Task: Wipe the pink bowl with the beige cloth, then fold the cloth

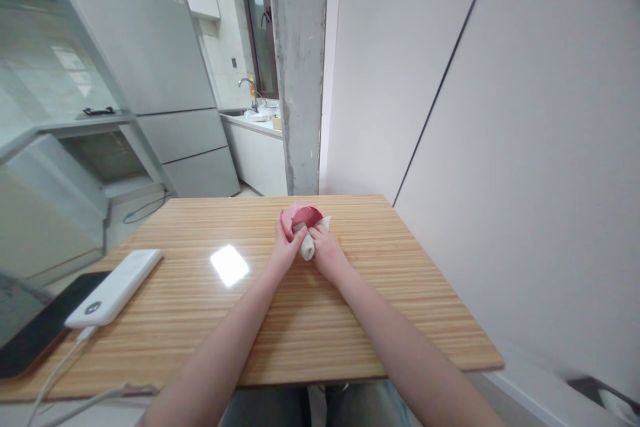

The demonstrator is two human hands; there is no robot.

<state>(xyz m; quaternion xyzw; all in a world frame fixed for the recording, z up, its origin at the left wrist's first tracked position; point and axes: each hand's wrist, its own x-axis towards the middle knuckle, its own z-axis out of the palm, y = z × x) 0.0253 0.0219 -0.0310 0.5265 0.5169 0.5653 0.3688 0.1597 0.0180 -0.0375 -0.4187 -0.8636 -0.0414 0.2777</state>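
At the far middle of the wooden desk [350,320], left hand [285,247] cupped round a pink bowl [306,215], right hand [325,250] gripped a white cloth [306,248] pressed against it, white power bank [116,287] and dark phone [40,330] lay at the left edge, cable [65,373] trailing off.

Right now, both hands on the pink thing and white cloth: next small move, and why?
Probably turn the pink rounded bowl-like object slightly in the left hand. The right hand presses the white wadded cloth against its lower rim only, over the striped wooden table, so the rest of the rim looks unreached.
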